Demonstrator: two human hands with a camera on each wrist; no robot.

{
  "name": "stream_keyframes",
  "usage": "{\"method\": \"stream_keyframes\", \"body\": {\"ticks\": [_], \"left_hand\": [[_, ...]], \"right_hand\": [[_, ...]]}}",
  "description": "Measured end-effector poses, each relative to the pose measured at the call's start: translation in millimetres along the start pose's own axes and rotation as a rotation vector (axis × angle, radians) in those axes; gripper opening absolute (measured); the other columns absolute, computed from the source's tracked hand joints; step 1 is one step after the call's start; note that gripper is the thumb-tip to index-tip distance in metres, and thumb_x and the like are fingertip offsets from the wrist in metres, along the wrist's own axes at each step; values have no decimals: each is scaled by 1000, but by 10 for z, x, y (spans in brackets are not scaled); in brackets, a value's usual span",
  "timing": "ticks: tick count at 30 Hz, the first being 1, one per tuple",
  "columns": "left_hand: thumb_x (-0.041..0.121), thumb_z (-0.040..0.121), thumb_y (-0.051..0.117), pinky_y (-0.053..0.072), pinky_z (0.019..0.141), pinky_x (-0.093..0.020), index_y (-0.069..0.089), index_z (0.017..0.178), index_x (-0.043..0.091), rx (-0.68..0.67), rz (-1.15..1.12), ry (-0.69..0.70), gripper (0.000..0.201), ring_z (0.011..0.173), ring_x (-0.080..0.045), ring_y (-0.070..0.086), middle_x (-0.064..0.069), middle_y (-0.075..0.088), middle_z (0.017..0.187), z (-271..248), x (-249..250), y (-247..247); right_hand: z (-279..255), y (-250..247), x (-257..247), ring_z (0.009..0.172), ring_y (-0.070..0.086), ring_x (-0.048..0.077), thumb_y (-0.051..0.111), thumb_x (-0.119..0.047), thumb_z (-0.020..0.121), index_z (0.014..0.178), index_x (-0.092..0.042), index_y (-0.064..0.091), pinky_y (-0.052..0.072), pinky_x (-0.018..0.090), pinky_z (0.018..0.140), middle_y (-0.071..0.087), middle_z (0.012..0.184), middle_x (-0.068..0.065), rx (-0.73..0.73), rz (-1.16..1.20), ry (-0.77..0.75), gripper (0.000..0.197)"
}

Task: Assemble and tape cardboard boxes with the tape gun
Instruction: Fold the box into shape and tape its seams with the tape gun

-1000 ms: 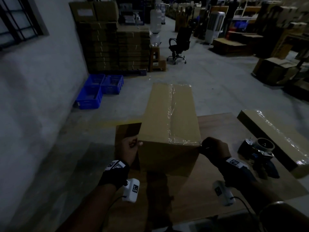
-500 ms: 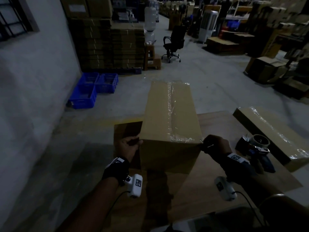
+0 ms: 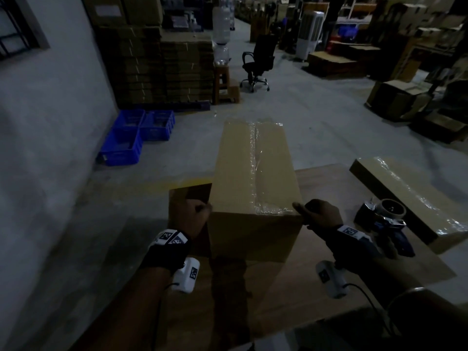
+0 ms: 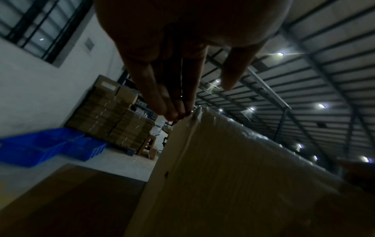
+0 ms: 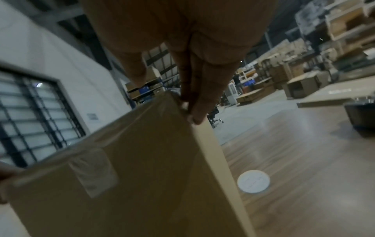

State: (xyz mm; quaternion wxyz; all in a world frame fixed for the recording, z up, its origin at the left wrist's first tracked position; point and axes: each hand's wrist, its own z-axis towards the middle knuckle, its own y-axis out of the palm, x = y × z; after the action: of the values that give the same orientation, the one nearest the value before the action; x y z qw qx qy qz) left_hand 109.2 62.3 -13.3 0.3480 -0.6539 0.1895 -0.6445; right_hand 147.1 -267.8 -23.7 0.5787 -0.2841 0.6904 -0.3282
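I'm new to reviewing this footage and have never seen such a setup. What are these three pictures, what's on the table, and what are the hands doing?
No machine here: a person wears three cameras. The head view looks down at both hands; each wrist view looks along one hand's fingers.

On the wooden table stands a tall cardboard box, its top seam already taped. The left hand touches its left near edge; the right hand touches its right near corner, fingers straight. Neither hand grips anything.

To the right lie the tape gun and a flat wrapped cardboard pack. A small white disc also rests on the table.
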Motion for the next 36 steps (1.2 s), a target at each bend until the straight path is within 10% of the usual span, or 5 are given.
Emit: {"method": "stream_keyframes", "body": {"ticks": [5, 10, 21, 29, 36], "left_hand": [[29, 95, 59, 32, 77, -23, 52, 132, 6, -4, -200, -240, 44, 107, -26, 54, -10, 56, 118, 226, 105, 69], [46, 85, 67, 37, 106, -41, 27, 149, 7, -140, -476, -458, 85, 131, -35, 42, -14, 36, 150, 520, 68, 364], [63, 57, 75, 55, 87, -46, 66, 110, 20, -182, -440, -369, 69, 92, -22, 67, -1, 70, 104, 652, -5, 706], [53, 77, 72, 37, 107, -41, 36, 146, 13, -130, -370, -310, 87, 130, -26, 43, -1, 42, 144, 404, 993, 829], [43, 86, 69, 31, 87, -23, 48, 137, 10, -66, -309, -197, 65, 124, -26, 49, -7, 53, 137, 145, 2415, 1432]], "right_hand": [[149, 101, -150, 86, 66, 25, 61, -63, 91, 130, -8, 57, 56, 39, 78, 66, 99, 8, 8, 154, 125, 68], [315, 226, -231, 83, 60, 27, 58, -69, 88, 101, -8, 55, 54, 43, 82, 59, 93, 10, -110, 151, 218, 62], [418, 246, -133, 97, 61, 26, 65, -67, 85, 118, -14, 56, 49, 33, 75, 65, 111, 6, -99, 158, 179, 63], [520, -487, 310, 92, 63, 25, 65, -68, 84, 112, -14, 64, 49, 32, 75, 68, 103, 5, -32, 230, 100, 60], [656, -1751, 1106, 81, 60, 14, 64, -63, 88, 112, -11, 62, 43, 25, 63, 65, 91, -1, 18, 299, 33, 58]]}}
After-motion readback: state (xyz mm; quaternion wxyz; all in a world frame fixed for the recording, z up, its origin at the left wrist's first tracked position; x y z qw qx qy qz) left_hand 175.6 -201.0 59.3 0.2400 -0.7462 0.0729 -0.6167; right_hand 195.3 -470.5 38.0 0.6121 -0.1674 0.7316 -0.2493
